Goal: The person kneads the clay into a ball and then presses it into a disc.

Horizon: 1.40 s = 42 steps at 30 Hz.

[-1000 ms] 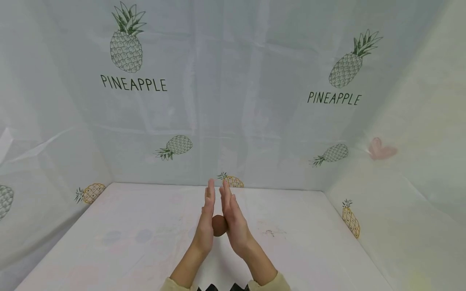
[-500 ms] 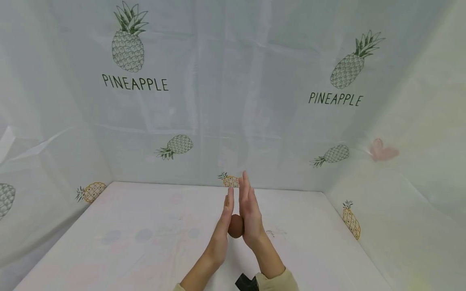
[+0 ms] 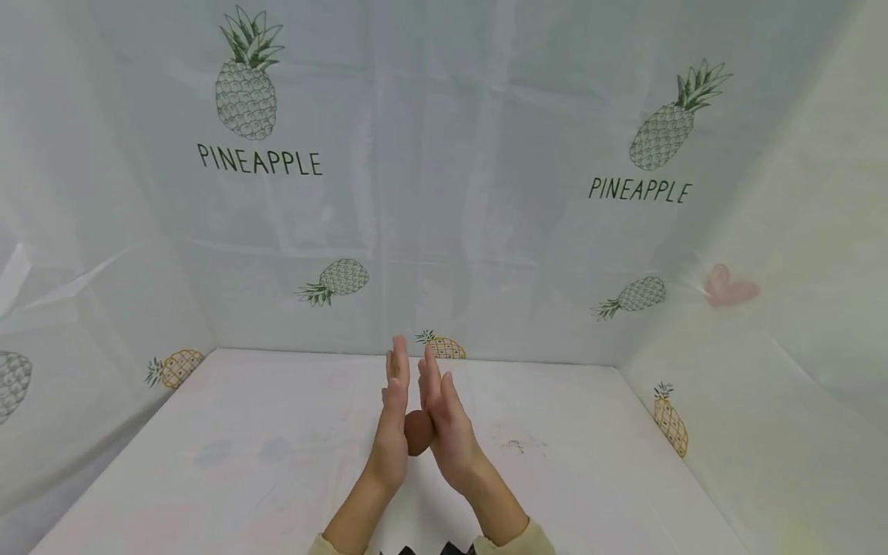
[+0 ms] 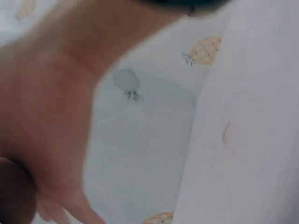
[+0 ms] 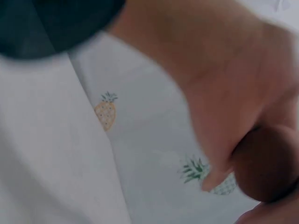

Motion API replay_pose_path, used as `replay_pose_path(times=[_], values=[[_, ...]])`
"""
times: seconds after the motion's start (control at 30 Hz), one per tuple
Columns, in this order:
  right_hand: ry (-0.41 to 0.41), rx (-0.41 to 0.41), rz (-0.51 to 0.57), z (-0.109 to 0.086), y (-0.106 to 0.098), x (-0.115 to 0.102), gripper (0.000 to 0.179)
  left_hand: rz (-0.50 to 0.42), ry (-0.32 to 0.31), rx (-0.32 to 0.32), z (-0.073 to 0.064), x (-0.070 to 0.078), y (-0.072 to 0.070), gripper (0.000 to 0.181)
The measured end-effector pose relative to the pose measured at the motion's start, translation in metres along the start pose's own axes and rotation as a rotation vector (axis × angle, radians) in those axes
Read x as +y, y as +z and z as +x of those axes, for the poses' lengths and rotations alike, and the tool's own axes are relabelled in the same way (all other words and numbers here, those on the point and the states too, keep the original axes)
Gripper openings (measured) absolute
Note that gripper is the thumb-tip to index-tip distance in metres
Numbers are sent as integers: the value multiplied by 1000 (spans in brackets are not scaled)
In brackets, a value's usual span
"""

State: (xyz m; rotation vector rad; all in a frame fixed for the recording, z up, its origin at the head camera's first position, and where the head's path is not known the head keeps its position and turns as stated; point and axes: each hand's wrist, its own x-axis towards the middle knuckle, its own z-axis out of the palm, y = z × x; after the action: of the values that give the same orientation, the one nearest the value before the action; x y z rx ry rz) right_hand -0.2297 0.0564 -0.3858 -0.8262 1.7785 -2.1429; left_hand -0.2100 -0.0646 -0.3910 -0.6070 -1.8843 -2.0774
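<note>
A smooth brown clay-like ball (image 3: 418, 432) sits between two palms in the head view. My left hand (image 3: 390, 435) presses it from the left, with fingers straight and pointing forward. From the other side my right hand (image 3: 449, 435) touches it with a flat palm and extended fingers. The fingertips of the two hands stand apart, the left ones slightly farther forward. In the right wrist view the ball (image 5: 266, 163) looks rounded against the right palm. Only part of the ball (image 4: 14, 193) shows at the lower left corner of the left wrist view.
Both hands are above a white tabletop (image 3: 277, 401) with faint coloured marks. A pale curtain (image 3: 444, 193) printed with pineapples rises behind the table and along both sides.
Both hands shifted right with the ball, then back left to about where they began. The left hand has slid forward against the right since half a second ago. The ball looks slightly longer than at first.
</note>
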Motion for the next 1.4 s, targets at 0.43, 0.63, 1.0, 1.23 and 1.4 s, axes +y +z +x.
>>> replay_pose_path(times=[0.43,0.63,1.0,1.23,1.4], values=[[-139,48,21,-6,-3,-17,64,-7,-135,0,1,-26,7,58],[-172,136,24,-3,-18,-12,64,-65,-106,-119,-6,-17,21,54],[-60,147,-27,4,-21,7,69,-137,-29,-112,-9,11,15,61],[-57,51,-77,1,-2,8,63,-96,-12,-7,-4,12,2,61],[-160,-13,-114,-5,10,-1,63,-66,-49,52,1,4,-4,62]])
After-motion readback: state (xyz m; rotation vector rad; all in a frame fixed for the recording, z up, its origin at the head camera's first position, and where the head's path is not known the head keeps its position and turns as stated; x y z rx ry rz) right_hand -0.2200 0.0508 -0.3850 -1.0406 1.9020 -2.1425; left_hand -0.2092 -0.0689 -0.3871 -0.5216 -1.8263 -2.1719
